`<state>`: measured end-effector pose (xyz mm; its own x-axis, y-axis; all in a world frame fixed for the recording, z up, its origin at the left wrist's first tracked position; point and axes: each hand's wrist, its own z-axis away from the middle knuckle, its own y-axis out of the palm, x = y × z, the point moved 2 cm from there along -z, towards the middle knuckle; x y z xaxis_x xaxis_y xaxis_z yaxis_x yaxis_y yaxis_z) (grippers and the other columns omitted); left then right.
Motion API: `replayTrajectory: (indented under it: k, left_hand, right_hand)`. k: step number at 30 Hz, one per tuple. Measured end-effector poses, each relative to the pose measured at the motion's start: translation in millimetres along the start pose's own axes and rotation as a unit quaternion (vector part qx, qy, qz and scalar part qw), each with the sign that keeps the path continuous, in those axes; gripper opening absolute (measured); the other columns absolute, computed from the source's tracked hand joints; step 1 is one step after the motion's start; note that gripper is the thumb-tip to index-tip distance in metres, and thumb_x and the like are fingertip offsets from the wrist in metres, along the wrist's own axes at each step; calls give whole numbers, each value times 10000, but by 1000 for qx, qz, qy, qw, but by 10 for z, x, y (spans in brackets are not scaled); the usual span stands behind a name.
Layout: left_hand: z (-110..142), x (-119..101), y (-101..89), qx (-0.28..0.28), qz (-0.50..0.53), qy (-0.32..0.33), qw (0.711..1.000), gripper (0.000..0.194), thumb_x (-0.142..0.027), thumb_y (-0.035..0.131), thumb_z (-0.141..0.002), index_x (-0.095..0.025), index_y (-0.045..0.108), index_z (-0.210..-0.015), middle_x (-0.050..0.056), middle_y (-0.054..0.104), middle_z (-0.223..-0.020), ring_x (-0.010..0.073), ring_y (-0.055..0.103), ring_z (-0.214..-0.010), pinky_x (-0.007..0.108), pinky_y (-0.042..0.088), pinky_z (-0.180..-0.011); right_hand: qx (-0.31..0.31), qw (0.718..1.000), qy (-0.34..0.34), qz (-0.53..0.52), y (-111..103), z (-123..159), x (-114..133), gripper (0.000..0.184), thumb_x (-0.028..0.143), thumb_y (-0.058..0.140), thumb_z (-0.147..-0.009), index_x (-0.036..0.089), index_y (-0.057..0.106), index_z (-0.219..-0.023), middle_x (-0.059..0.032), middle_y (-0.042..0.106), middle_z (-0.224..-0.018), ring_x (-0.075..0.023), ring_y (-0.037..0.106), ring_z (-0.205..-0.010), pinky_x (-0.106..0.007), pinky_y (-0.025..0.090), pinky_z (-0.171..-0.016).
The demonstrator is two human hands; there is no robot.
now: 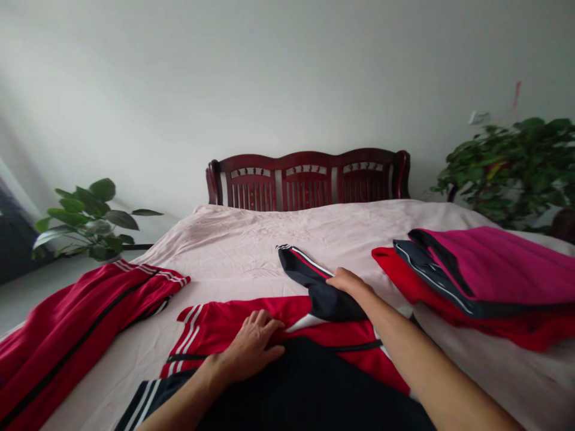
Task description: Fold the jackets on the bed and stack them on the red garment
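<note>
A red and navy track jacket (291, 308) with white stripes lies across the near part of the bed. My left hand (256, 344) rests on it with its fingers stretched over the red cloth, beside the dark navy part. With closed fingers, my right hand (345, 280) grips the navy sleeve (299, 267), which has a red and white stripe along its edge and points toward the headboard. Under my forearms, the nearest part of the garment spreads out dark and partly hidden.
Another red garment (94, 311) with white stripes and a black line lies at the left. On the right is a stack of folded clothes, with a magenta piece (507, 263) on top. Behind the pale bedsheet (251, 233) stands a wooden headboard (309, 160). Plants flank the bed.
</note>
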<state>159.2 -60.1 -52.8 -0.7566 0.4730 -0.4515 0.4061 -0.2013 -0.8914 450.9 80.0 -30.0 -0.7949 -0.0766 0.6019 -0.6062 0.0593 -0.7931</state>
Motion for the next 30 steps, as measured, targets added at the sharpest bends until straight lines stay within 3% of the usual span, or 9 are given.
replayTrajectory:
  k: [4, 6, 8, 10, 13, 15, 21, 27, 30]
  left_hand:
    - [-65, 125, -27, -19, 231, -46, 972, 379, -493, 484, -928, -236, 716, -1082, 85, 676, -1120, 274, 561, -1134, 418, 365, -1090]
    - [-141, 214, -63, -39, 378, -122, 917, 437, -540, 491, -915, -204, 694, -1107, 94, 697, -1132, 280, 575, -1167, 394, 356, -1114]
    - [-249, 249, -58, -32, 468, -188, 863, 544, -586, 449, -923, -167, 634, -1216, 124, 701, -1158, 288, 617, -1138, 413, 404, -1084]
    - [-376, 209, -1, 6, 561, -246, 791, 619, -595, 426, -938, -114, 570, -1300, 172, 698, -1153, 283, 674, -1032, 441, 455, -1030]
    - [-564, 54, 135, 35, 710, -303, 634, 611, -531, 472, -955, -53, 534, -1330, 202, 698, -1111, 243, 708, -910, 405, 490, -990]
    - [-671, -50, 205, 13, 760, -293, 580, 546, -469, 452, -980, -72, 518, -1348, 160, 712, -1073, 204, 712, -864, 355, 513, -960]
    - [-739, -159, 87, -90, 835, -202, 503, 372, -298, 492, -968, -147, 583, -1296, 57, 765, -917, 166, 727, -852, 274, 544, -906]
    - [-372, 23, -390, -216, 887, -77, 400, 368, -109, 436, -949, -179, 661, -1231, 59, 796, -891, 185, 753, -905, 300, 536, -956]
    - [-86, 259, -455, -283, 881, -100, 366, 414, -64, 391, -941, -215, 670, -1206, 27, 794, -837, 167, 761, -845, 283, 569, -893]
  right_hand:
    - [58, 992, -57, -95, 54, 56, 351, 291, 390, 570, -805, 176, 735, -911, -38, 723, -802, -192, 659, -753, -261, 472, -649]
    - [130, 969, -107, -180, 25, 179, 526, 344, 387, 543, -830, 173, 723, -1030, -33, 732, -906, -176, 655, -795, -257, 484, -694]
    - [237, 918, -153, -279, -26, 359, 665, 368, 363, 585, -815, 182, 713, -1109, -26, 731, -962, -163, 647, -816, -254, 481, -736]
    - [309, 873, -169, -337, -91, 550, 735, 350, 315, 638, -781, 189, 731, -1093, -18, 727, -966, -146, 629, -810, -238, 464, -741]
    - [317, 870, -149, -347, -176, 764, 697, 264, 281, 668, -752, 188, 763, -980, -1, 720, -920, -123, 603, -771, -214, 438, -711]
    - [325, 867, -120, -359, -209, 853, 604, 234, 274, 666, -743, 183, 763, -935, 4, 720, -877, -117, 598, -730, -216, 434, -690]
    - [321, 857, -29, -401, -248, 912, 181, 328, 316, 678, -722, 179, 731, -1016, -23, 750, -892, -168, 664, -753, -269, 485, -721]
    - [282, 915, -31, -287, -186, 858, -199, 371, 408, 652, -740, 165, 740, -1005, -55, 752, -979, -210, 666, -867, -323, 498, -801]
    - [268, 935, -76, -219, -155, 847, -316, 413, 466, 617, -766, 159, 741, -1012, -66, 748, -985, -232, 662, -900, -343, 496, -819]
